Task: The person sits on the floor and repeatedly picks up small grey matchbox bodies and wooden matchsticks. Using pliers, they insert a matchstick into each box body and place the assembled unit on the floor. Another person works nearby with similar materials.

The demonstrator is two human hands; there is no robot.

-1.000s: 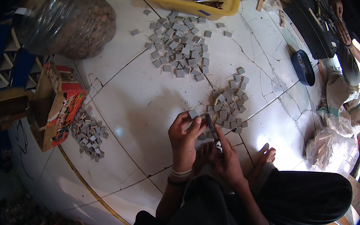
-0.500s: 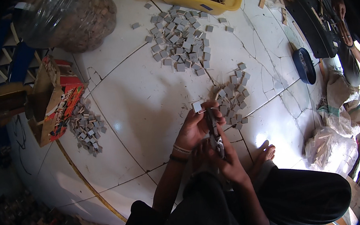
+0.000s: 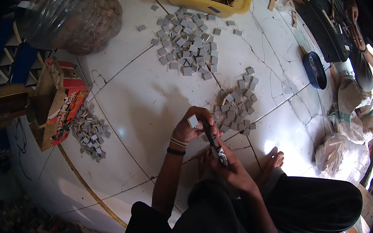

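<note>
Between the thumb and fingers of my left hand (image 3: pixel 188 129) is a small square block (image 3: pixel 192 121) with a pale grey face. My right hand (image 3: pixel 232 170) is wrapped round a long, dark hand tool (image 3: pixel 211 139) with a black-and-white patterned handle. The tool's far end reaches my left fingers, which partly hide it, so its exact kind is unclear. Just beyond and to the right lies a pile of similar grey-faced blocks (image 3: pixel 236 106). A larger pile (image 3: pixel 190 43) spreads farther away on the white tiled floor (image 3: pixel 142 130).
At left, a torn red-and-orange cardboard box (image 3: pixel 64 102) stands beside more blocks (image 3: pixel 92 135). A clear plastic container (image 3: pixel 81 23) and a yellow tub of tools (image 3: pixel 242 1) are at the back. Right are a blue basin (image 3: pixel 315 70), plastic bags (image 3: pixel 343 157) and another person's hand (image 3: pixel 351 10).
Both hands have shifted left and slightly nearer, carrying the block and the tool with them. The block's grey face is tilted differently.
</note>
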